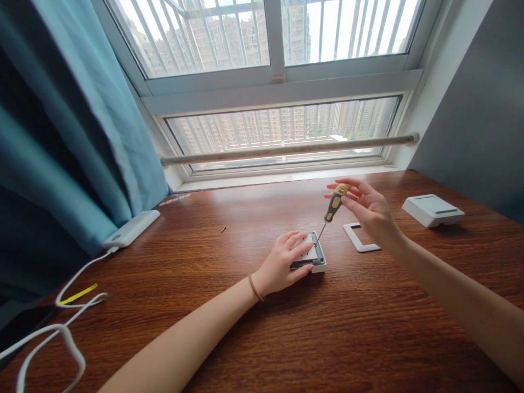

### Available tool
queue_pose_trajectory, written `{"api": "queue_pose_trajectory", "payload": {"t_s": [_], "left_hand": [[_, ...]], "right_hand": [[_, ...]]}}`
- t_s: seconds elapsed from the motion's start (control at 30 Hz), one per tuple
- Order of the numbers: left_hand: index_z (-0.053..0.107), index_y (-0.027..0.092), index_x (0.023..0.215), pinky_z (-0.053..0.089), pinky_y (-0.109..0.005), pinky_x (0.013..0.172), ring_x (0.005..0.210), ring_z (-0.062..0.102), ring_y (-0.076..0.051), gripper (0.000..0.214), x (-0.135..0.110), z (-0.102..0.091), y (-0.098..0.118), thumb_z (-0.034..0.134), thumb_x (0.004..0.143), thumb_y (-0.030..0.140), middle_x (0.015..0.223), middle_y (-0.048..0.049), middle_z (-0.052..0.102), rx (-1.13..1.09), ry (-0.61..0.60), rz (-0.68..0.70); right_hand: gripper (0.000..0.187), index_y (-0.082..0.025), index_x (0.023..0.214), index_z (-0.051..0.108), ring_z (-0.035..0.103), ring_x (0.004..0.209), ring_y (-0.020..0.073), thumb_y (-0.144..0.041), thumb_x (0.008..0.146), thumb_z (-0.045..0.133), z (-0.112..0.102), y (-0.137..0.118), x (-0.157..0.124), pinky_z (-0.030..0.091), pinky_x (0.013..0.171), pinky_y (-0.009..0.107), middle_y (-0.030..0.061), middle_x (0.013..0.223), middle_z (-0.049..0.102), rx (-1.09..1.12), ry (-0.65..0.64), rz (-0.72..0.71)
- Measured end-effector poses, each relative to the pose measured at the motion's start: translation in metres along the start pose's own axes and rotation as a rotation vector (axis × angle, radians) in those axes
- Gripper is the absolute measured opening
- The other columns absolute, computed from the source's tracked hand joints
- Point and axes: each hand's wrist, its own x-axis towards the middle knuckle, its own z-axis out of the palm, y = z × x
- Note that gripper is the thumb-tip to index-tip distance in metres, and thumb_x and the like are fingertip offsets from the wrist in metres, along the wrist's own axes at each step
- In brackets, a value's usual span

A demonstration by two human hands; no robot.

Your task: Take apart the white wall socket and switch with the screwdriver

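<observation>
The socket unit (320, 257) on the table (221, 262) looks light, rigid and prone to sliding, best gripped by its side edges; the left hand (280, 259) holds it down. The right hand (374, 215) pinches the screwdriver (334, 204) by its handle.

"Count bare hands (282, 255) (371, 210)?"
"Two."
"Yellow-and-grey-handled screwdrivers (334, 203)?"
"One. Plus one small slim metal screw (223, 229), one flat white plastic frame (352, 238)."
"And rectangular white plastic boxes (319, 268) (433, 212)?"
"Two."
</observation>
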Motion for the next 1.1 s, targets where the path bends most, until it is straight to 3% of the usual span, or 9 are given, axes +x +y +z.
{"api": "queue_pose_trajectory", "payload": {"t_s": [0.13, 0.23, 0.43, 0.7, 0.8, 0.93, 1.1], "left_hand": [[0.049, 0.021, 0.122, 0.03, -0.047, 0.104, 0.125, 0.033, -0.026, 0.044, 0.0, 0.0, 0.0, 0.052, 0.082, 0.038, 0.133, -0.0107, 0.043, 0.002, -0.003, -0.002], [0.048, 0.022, 0.122, 0.03, -0.047, 0.104, 0.124, 0.033, -0.027, 0.043, -0.001, 0.001, 0.0, 0.052, 0.082, 0.038, 0.133, -0.0106, 0.043, 0.0, -0.001, 0.001], [0.049, 0.021, 0.122, 0.03, -0.047, 0.104, 0.124, 0.033, -0.026, 0.044, -0.001, 0.001, -0.001, 0.052, 0.082, 0.038, 0.133, -0.0109, 0.043, 0.003, 0.001, 0.004], [0.048, 0.022, 0.123, 0.031, -0.048, 0.103, 0.124, 0.033, -0.027, 0.044, -0.001, 0.0, -0.001, 0.053, 0.082, 0.038, 0.132, -0.0108, 0.043, -0.003, 0.004, 0.008], [0.048, 0.023, 0.123, 0.031, -0.048, 0.103, 0.124, 0.034, -0.027, 0.044, -0.001, 0.001, -0.001, 0.053, 0.082, 0.038, 0.132, -0.0108, 0.043, -0.002, 0.003, 0.006], [0.048, 0.022, 0.123, 0.03, -0.047, 0.104, 0.124, 0.034, -0.026, 0.044, -0.001, 0.001, -0.001, 0.052, 0.082, 0.038, 0.132, -0.0107, 0.043, 0.003, 0.003, 0.001], [0.048, 0.022, 0.123, 0.03, -0.047, 0.104, 0.124, 0.034, -0.026, 0.044, -0.001, 0.001, 0.0, 0.052, 0.082, 0.038, 0.133, -0.0106, 0.043, 0.004, 0.004, 0.0]], "right_hand": [[0.034, -0.026, 0.1, 0.058, 0.06, 0.083, 0.0181, -0.026, 0.069, 0.071, -0.002, 0.007, 0.002, 0.051, 0.076, 0.035, 0.0003, 0.088, 0.061, -0.174, 0.108, -0.054], [0.035, -0.025, 0.104, 0.058, 0.06, 0.085, 0.0194, -0.024, 0.071, 0.069, -0.004, 0.007, 0.003, 0.049, 0.08, 0.038, 0.0011, 0.088, 0.062, -0.273, 0.153, -0.056], [0.031, -0.023, 0.112, 0.051, 0.058, 0.1, 0.0214, -0.024, 0.082, 0.056, -0.004, -0.001, 0.002, 0.044, 0.088, 0.042, 0.0062, 0.103, 0.064, -0.17, 0.034, 0.005], [0.039, -0.025, 0.108, 0.056, 0.06, 0.08, 0.0187, -0.029, 0.072, 0.068, -0.005, 0.013, 0.002, 0.05, 0.079, 0.04, 0.0022, 0.089, 0.061, -0.301, 0.182, -0.003], [0.04, -0.023, 0.114, 0.05, 0.061, 0.087, 0.0202, -0.027, 0.077, 0.062, -0.003, 0.011, 0.002, 0.048, 0.085, 0.042, 0.0051, 0.096, 0.062, -0.191, 0.165, 0.01], [0.031, -0.021, 0.108, 0.053, 0.059, 0.095, 0.0216, -0.026, 0.078, 0.06, 0.001, 0.005, 0.002, 0.046, 0.089, 0.042, 0.0079, 0.104, 0.061, -0.131, 0.16, 0.006], [0.035, -0.023, 0.106, 0.055, 0.061, 0.082, 0.0174, -0.028, 0.073, 0.066, 0.0, 0.007, 0.002, 0.051, 0.08, 0.037, 0.0034, 0.097, 0.058, -0.137, 0.171, 0.008]]}}
